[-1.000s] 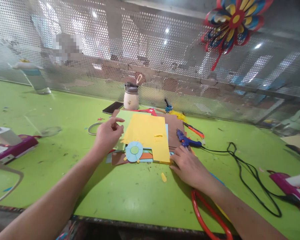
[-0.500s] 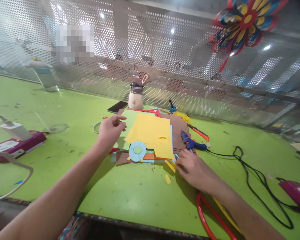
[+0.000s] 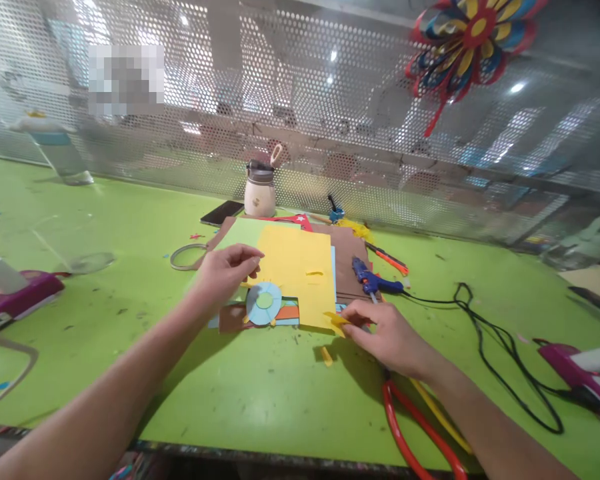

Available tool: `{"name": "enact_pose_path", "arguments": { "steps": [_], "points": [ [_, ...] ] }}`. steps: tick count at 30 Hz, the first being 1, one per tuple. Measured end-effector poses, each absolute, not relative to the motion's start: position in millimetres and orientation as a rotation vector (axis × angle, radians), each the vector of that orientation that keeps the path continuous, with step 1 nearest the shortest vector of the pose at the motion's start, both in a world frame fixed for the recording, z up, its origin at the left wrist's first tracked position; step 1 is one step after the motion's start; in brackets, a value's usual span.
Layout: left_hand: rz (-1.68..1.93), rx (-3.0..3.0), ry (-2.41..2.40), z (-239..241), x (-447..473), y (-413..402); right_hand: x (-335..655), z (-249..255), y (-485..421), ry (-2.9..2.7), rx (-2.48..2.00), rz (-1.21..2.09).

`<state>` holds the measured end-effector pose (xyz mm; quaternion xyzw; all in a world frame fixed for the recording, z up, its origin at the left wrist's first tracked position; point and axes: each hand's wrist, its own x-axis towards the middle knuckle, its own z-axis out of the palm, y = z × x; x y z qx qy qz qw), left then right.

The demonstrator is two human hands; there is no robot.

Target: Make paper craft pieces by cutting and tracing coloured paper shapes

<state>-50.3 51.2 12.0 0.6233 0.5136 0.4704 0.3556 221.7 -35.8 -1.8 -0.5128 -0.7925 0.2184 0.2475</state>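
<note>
A stack of coloured paper sheets lies on the green table (image 3: 230, 400), with a yellow sheet (image 3: 300, 273) on top and a light-blue paper disc (image 3: 264, 302) with a green centre at its near edge. My left hand (image 3: 225, 273) is curled in a pinch at the yellow sheet's left edge, just above the disc. My right hand (image 3: 385, 333) pinches a small yellow paper strip (image 3: 336, 320) at the sheet's near right corner. Another yellow scrap (image 3: 326, 355) lies loose on the table below it.
A blue glue gun (image 3: 373, 280) with a black cord (image 3: 500, 347) lies right of the stack. Red-handled scissors (image 3: 415, 433) sit under my right wrist. A cream bottle (image 3: 259, 190), a phone (image 3: 223, 213), a tape ring (image 3: 185, 257) and a perforated metal screen stand behind. Purple tools lie at both sides.
My right hand lifted a small yellow strip from the table at the sheet's corner. My left hand closed into a pinch and shifted right to the yellow sheet's edge.
</note>
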Motion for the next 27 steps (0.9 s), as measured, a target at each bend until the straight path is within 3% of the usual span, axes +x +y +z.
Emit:
{"name": "enact_pose_path", "arguments": {
  "steps": [8, 27],
  "points": [
    [0.784, 1.753, 1.068, -1, -26, 34, 216, -14, -30, -2.048, -1.413, 0.574],
    [0.266, 2.192, 0.879, -3, -10, -4, 200, -8, -44, -2.317, -1.112, 0.516]
  ]
}}
